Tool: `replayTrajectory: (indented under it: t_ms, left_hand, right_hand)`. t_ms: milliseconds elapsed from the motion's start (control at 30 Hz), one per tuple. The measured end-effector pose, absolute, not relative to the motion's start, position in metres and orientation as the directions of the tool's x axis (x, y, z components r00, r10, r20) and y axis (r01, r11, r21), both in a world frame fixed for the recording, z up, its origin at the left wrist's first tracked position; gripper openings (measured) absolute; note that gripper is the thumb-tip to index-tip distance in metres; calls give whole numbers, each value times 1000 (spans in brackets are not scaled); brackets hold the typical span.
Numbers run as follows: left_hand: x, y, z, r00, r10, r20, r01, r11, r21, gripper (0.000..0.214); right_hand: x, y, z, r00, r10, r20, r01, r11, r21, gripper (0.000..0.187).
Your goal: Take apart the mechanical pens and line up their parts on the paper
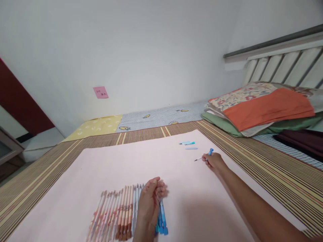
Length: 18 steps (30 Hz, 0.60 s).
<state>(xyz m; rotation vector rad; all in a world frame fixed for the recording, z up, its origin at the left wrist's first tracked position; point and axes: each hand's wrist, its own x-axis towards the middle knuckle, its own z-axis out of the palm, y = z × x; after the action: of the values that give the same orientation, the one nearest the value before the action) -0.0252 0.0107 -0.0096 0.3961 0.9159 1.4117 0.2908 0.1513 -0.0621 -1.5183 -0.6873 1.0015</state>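
Note:
My right hand (213, 161) pinches a pen refill (198, 159) with a dark tip and a blue end piece (211, 151), held low over the pale pink sheet (121, 164). Just beyond it lie small turquoise pen parts (188, 143) and a pale lilac tube (191, 148). My left hand (151, 198) hovers over the row of pens with its fingers loosely curled; nothing shows in it. Under and right of it are blue pens (163, 216), partly hidden. To its left are several peach and brown pens (125, 211) and several white-and-pink pens (102, 215).
A striped mat (58, 161) lies under the sheet. Folded cloths with an orange piece (270, 107) are stacked at the right, near a white radiator (285, 64). Dark folded fabric (300, 143) sits closer. A pink note (101, 92) is on the wall.

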Motion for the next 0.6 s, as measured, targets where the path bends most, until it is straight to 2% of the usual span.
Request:
replayTrajectory:
  t_ms: [133, 300, 500, 600]
  left_hand:
    - [-26, 10, -9, -87, 950, -299, -669, 167, 724, 19]
    - [-28, 10, -10, -104, 945, -310, -662, 167, 731, 16]
    - [-27, 11, -11, -104, 945, -310, -669, 164, 725, 16]
    - [-26, 10, -10, -109, 944, -313, -668, 163, 726, 16]
  right_hand:
    - [279, 169, -53, 428, 880, -204, -32, -211, -977, 15]
    - [273, 179, -47, 404, 898, -177, -28, -181, -983, 14]
    - [269, 187, -57, 346, 911, -224, -25, -230, -973, 11]
    - [266, 200, -61, 339, 909, -242, -64, -234, -970, 26]
